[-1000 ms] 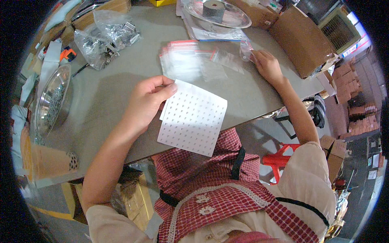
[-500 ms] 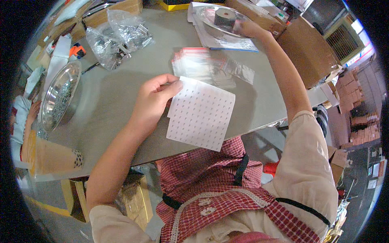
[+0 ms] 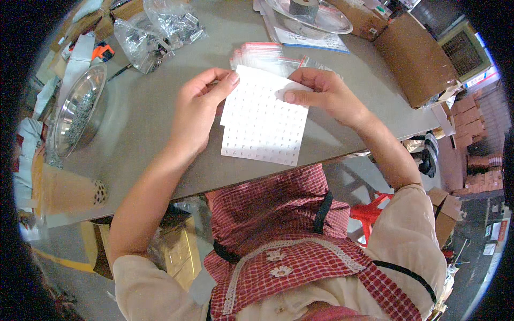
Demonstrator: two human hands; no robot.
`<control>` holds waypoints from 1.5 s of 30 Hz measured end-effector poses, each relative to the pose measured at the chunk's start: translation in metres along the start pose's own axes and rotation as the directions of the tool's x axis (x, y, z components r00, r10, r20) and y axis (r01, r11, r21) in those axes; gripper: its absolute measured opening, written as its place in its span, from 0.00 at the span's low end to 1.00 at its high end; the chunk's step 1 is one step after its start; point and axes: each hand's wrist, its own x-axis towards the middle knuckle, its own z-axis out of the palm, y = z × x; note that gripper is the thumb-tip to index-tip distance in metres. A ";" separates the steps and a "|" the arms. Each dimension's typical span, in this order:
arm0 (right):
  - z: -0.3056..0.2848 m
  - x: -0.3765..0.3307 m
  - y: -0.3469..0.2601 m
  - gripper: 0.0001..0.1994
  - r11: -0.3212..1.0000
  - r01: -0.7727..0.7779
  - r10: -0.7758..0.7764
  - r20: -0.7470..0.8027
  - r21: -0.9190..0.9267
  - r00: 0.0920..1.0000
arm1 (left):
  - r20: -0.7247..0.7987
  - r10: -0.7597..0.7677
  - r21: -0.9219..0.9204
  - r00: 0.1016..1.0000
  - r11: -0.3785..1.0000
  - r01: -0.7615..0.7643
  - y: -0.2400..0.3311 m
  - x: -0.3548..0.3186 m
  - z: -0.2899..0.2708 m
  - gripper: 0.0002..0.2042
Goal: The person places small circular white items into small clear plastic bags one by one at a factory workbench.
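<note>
A white sheet of small stickers in rows is held above the grey table. My left hand pinches its upper left corner. My right hand grips its upper right edge, thumb pressed on the sheet. Behind the sheet lies a stack of clear zip bags with red strips.
A metal bowl of small metal parts sits at the left. Clear bags of metal parts lie at the back left. A glass plate with a tape roll is at the back. A cardboard box stands at the right.
My right hand came back from the plate at the back of the table and took hold of the sticker sheet's upper right edge. The left hand kept holding the sheet.
</note>
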 end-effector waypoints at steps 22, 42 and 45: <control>0.028 -0.022 0.002 0.10 0.958 0.286 -0.279 -0.205 0.002 0.938 | 0.283 -0.074 -0.052 0.956 0.994 0.092 -0.006 -0.003 0.002 0.11; 0.046 -0.011 -0.016 0.07 0.419 0.348 -0.667 -0.024 -0.838 0.745 | 0.168 0.067 0.236 0.983 0.966 -0.106 -0.008 -0.004 0.002 0.08; 0.030 -0.013 -0.017 0.07 0.432 0.448 -0.695 0.028 -0.783 0.718 | 0.182 0.016 0.196 0.983 0.979 -0.052 -0.014 -0.001 -0.002 0.09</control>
